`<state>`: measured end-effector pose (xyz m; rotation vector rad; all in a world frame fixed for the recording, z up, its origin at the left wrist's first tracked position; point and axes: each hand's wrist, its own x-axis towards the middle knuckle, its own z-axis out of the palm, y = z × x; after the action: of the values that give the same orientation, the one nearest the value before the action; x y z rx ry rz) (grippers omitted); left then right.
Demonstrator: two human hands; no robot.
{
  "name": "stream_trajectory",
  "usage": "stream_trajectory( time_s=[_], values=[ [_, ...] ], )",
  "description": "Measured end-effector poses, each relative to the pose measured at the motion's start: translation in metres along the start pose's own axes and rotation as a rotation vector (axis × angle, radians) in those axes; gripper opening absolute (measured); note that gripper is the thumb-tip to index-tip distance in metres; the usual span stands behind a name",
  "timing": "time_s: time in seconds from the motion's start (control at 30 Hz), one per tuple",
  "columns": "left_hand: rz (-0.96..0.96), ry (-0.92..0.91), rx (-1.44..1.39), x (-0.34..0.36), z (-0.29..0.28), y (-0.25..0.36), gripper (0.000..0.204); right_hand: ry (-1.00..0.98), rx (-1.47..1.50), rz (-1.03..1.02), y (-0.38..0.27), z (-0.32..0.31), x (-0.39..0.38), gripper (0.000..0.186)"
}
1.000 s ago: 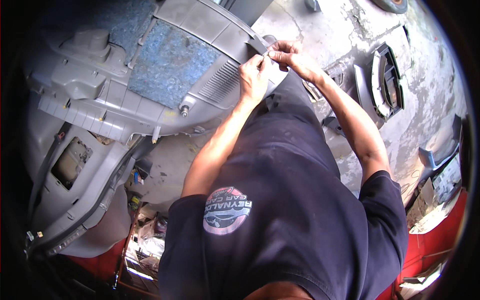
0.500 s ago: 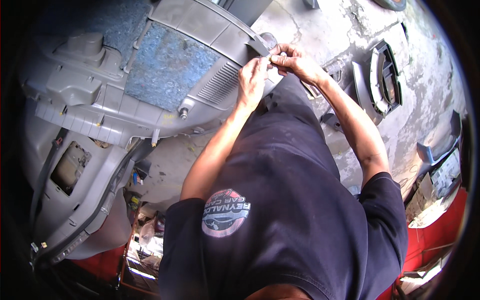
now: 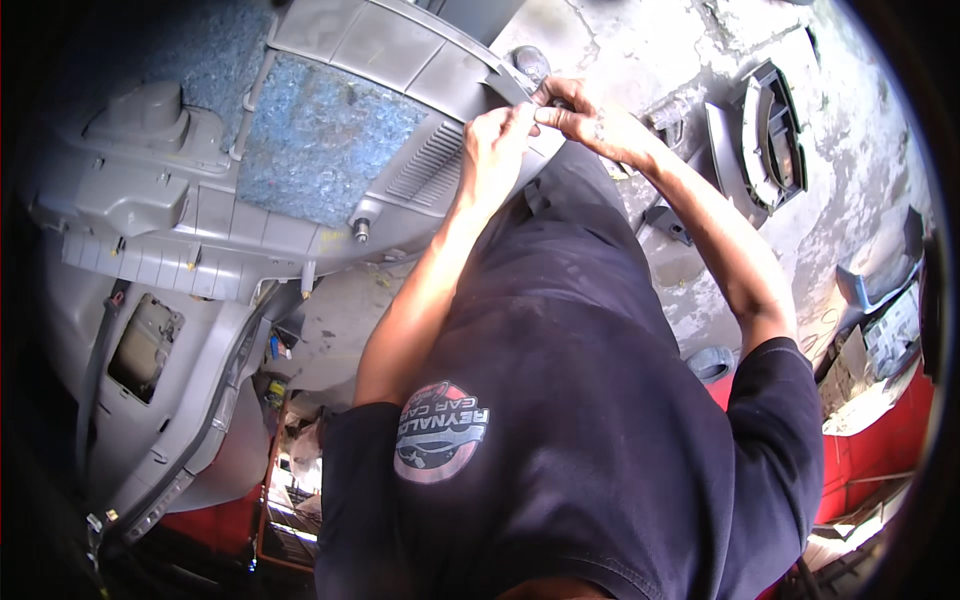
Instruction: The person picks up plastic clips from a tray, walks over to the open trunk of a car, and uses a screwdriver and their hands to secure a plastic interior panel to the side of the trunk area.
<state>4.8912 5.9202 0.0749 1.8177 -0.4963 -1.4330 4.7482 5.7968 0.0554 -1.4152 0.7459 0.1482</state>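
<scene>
Left hand point(image 3: 490, 145), right hand point(image 3: 597, 125): both curled, tips together by panel point(image 3: 395, 52) end; can't tell what's gripped. Blue pad point(image 3: 325, 140) left of both.

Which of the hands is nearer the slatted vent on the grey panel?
Left. The left hand is beside the right end of the slatted vent; the right hand is farther right.

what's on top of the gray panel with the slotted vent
A blue fibrous pad lies on the gray panel. The left hand hides part of the panel; whatever's under the pad is covered.
</scene>
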Motion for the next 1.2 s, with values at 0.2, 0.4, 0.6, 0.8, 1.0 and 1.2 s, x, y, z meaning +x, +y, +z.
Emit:
stream_trajectory(
  time_s=[0.2,0.4,0.6,0.8,1.0,1.2],
  values=[
    [0.300,0.113,0.204,-0.005,0.010,0.002,0.028,0.113,0.288,0.048,0.016,0.012,-0.013,0.039],
    [0.340,0.142,0.145,-0.017,0.010,-0.006,0.018,0.276,0.307,-0.020,0.010,0.027,-0.021,0.038],
    [0.311,0.209,0.058,-0.015,-0.001,-0.037,0.018,0.589,0.182,-0.178,0.009,0.065,-0.015,0.033],
    [0.343,0.180,0.025,-0.002,-0.008,-0.054,0.019,0.685,-0.467,-0.324,0.024,0.062,0.010,0.025],
    [0.265,0.155,-0.046,-0.022,-0.011,-0.082,0.020,0.745,-1.117,-0.654,0.051,0.036,0.015,0.015],
    [0.280,0.204,-0.130,-0.040,-0.018,-0.130,0.018,0.615,-0.910,-0.466,0.030,0.030,0.008,0.025]
  ],
)
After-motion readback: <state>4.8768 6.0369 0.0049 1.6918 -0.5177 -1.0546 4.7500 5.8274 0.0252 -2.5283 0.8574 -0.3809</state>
